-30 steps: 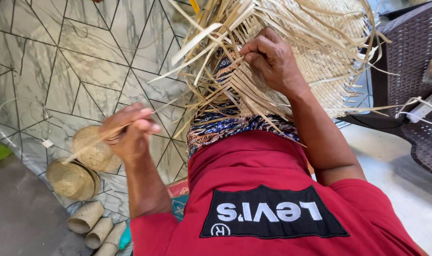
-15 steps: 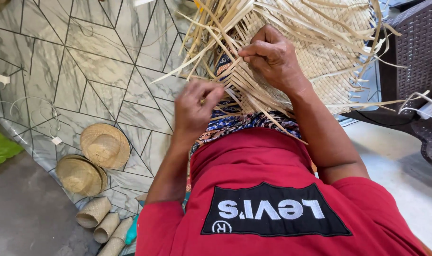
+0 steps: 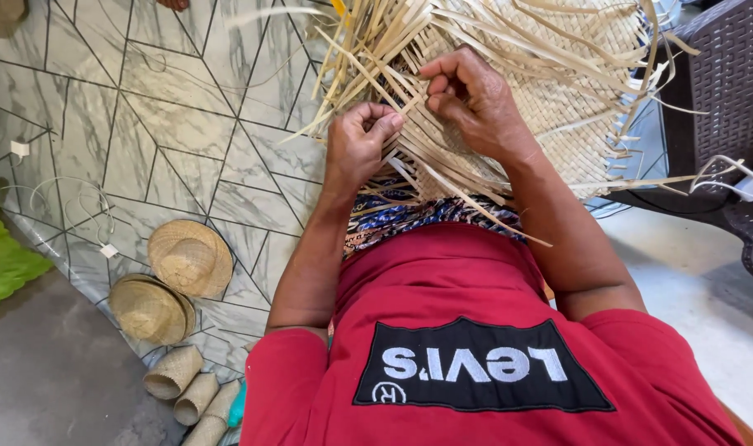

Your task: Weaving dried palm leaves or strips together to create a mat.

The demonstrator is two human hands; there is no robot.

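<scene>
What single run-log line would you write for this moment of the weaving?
left hand: pinching straw strips | right hand: gripping strips | woven mat: on lap, loose ends fanned | finished hats: on floor

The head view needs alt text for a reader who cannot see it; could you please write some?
Seen from above, a person's left hand and right hand pinch pale straw strips at the loose edge of a half-woven mat on their lap. Two finished straw hats lie on the patterned floor to their left.
</scene>
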